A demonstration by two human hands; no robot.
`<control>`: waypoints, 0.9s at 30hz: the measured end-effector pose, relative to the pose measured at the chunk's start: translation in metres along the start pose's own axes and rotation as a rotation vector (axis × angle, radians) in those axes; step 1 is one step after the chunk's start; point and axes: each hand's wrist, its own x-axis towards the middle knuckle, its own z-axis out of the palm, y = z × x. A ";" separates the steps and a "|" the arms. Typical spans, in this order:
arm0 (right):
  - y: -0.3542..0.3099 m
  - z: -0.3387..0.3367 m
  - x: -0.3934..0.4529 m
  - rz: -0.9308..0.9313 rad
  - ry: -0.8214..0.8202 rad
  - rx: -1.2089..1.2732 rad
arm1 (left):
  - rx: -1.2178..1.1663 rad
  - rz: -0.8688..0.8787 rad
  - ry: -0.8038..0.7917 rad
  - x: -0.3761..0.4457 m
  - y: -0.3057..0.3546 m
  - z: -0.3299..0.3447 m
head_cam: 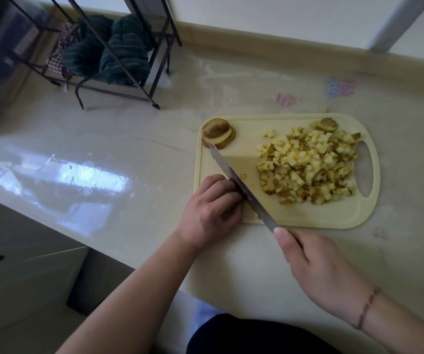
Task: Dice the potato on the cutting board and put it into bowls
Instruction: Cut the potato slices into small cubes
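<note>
One pale board [308, 215] carries one heap of dice [308, 167] toward its right end and one stack of slices [217, 132] at its far left corner. The left hand [213, 208] curls over a piece hidden beneath its fingers at the near left corner, touching the knife [239, 183], whose handle the right hand [318, 272] grips.

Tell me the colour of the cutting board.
The cutting board is pale yellow; the head view shows it plainly.

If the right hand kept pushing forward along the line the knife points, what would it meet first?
Judging by the one view, the knife in the right hand points up-left along the cutting board, so its tip would probably first reach the stack of potato slices at the far-left corner.
</note>
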 end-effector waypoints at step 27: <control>0.013 0.005 -0.031 0.049 -0.030 -0.003 | 0.001 -0.043 0.015 -0.009 0.001 -0.003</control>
